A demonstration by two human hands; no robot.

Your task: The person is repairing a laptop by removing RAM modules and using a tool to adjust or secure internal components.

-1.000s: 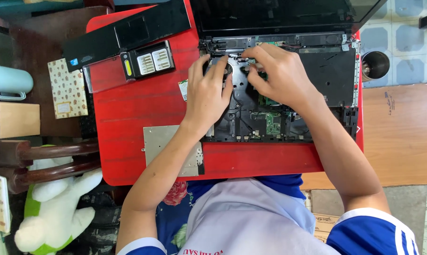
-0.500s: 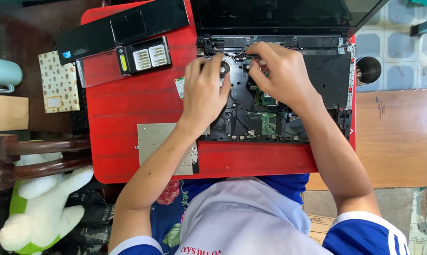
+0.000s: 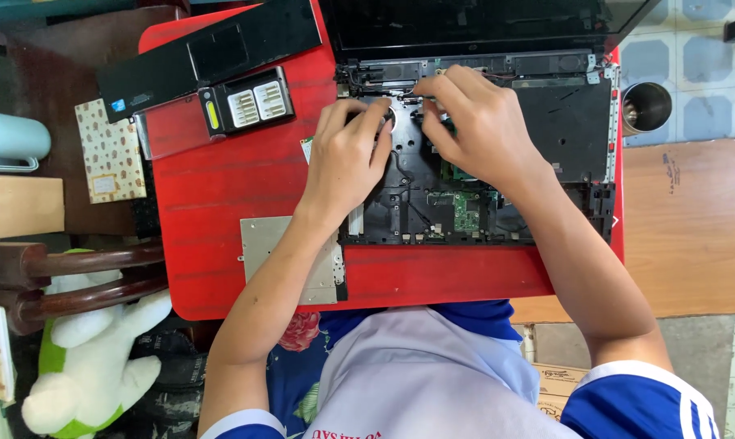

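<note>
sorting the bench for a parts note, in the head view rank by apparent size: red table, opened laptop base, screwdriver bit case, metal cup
1. red table
2. opened laptop base, partly under both hands
3. screwdriver bit case
4. metal cup, which looks only slightly smaller than the case, so that order is unsure

From my remote seat I see two bare forearms, with the left hand (image 3: 344, 162) and right hand (image 3: 481, 134) both ungloved, no rings or watch in view. The shirt is pale lilac across the chest, with short royal-blue sleeves trimmed in white bands (stripes show on the right sleeve). Below it lies dark blue fabric with red flowers.
</note>
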